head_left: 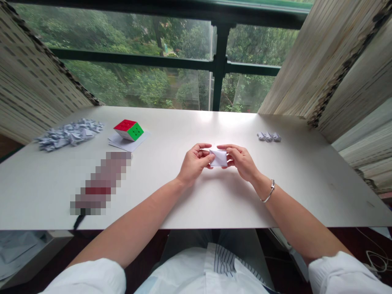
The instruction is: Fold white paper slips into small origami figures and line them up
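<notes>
Hands (194, 164) (242, 162), paper (219, 157): far from table (190, 208) edges

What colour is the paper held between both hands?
The paper is white; the head view shows it best.

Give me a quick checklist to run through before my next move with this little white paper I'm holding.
1. Grip: left hand and right hand both pinch the white paper: ok.
2. Edges of the paper lined up: cannot tell, fingers cover part of it.
3. Bare table beneath the hands: ok.
4. Cube sits on the flat sheets, apart from the hands: ok.
5. Small folded pieces lie apart to the right, not under the wrist: ok.
6. Bracelet clear of the paper: ok.
</notes>
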`<state>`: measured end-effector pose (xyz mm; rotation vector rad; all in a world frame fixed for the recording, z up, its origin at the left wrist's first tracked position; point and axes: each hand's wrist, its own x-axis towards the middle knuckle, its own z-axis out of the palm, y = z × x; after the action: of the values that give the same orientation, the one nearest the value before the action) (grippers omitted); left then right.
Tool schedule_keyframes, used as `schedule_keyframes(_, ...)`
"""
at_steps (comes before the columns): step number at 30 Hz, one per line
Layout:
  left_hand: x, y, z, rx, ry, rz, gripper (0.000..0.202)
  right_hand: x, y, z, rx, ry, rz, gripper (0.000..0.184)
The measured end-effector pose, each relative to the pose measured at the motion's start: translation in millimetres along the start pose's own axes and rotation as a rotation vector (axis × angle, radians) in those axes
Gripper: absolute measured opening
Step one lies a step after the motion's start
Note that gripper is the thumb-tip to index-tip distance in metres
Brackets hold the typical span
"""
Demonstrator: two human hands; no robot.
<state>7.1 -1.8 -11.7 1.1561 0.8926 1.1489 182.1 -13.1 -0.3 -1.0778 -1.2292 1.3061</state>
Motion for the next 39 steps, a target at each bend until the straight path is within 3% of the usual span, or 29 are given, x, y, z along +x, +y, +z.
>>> schedule_keyframes(4, -1.2, 0.0, 1.1, 0.048, -0.002, 0.04, 0.046, -0.5, 1.8, -0.7, -0.06, -0.037, -0.008, 0.041)
schedule_keyframes(13, -4.1, -2.9, 3.0, 0.016, -0.074, -0.099, 0.036, 1.4, 2.2, -1.6, -0.027, 0.046, -0.013, 0.04)
schedule_keyframes(27, -0.5, -2.6, 1.0, -0.109, 0.001, -0.104, 0.032, 2.2, 2.1, -5.5, 0.019, 0.008, 0.053, 0.04)
schedule_keyframes(39, -1.0, -1.6, -0.5, -0.086, -0.042, -0.106, 0.034, 3.0, 1.1, -8.5, 0.048, 0.056, 0.116, 0.04)
